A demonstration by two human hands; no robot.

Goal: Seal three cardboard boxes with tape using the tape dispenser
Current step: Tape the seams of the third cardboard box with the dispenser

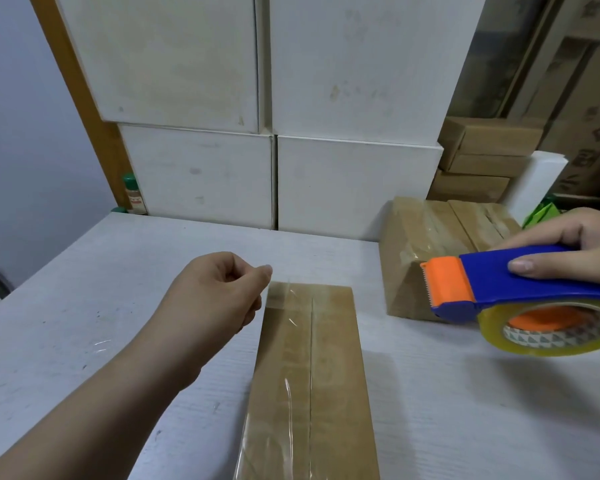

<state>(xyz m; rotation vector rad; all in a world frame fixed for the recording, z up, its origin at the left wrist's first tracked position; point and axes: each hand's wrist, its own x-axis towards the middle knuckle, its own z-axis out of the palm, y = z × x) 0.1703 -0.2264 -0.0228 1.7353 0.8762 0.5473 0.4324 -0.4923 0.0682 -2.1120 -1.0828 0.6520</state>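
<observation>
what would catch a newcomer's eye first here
The blue and orange tape dispenser, gripped by the right hand at the right edge, stands out first. Next comes the taped cardboard box in the middle of the white table, with the left hand curled beside its far end.

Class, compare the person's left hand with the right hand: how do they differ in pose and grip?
The left hand curls its fingers by the far left corner of the long brown cardboard box, whether pinching anything is unclear; the right hand grips the blue and orange tape dispenser. The left hand's forearm shows; the right hand's is out of frame. Both are bare.
</observation>
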